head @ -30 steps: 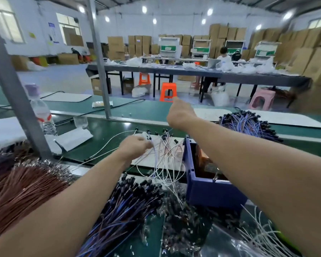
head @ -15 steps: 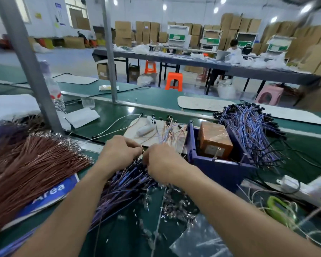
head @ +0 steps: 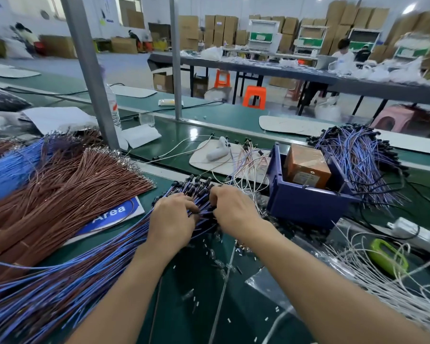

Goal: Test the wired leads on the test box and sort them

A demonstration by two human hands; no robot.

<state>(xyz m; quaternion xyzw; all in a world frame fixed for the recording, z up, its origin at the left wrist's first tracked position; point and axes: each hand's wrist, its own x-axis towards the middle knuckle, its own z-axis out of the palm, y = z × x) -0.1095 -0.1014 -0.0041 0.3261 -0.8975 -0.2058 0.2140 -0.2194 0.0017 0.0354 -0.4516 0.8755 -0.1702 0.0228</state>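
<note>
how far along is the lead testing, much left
Looks done: a blue-lead pile right of the blue bin, presumably tested. In hand: left hand and right hand grip leads in the near blue bundle. Left: most of that bundle, and maybe the brown leads.

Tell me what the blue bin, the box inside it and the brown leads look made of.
Blue bin: moulded plastic, matte, with stiff thin walls.
Box inside it: likely cardboard wrapped in glossy brown tape; it glints.
Brown leads: seemingly plastic-insulated wire, with shiny metal terminals at the ends.
</note>
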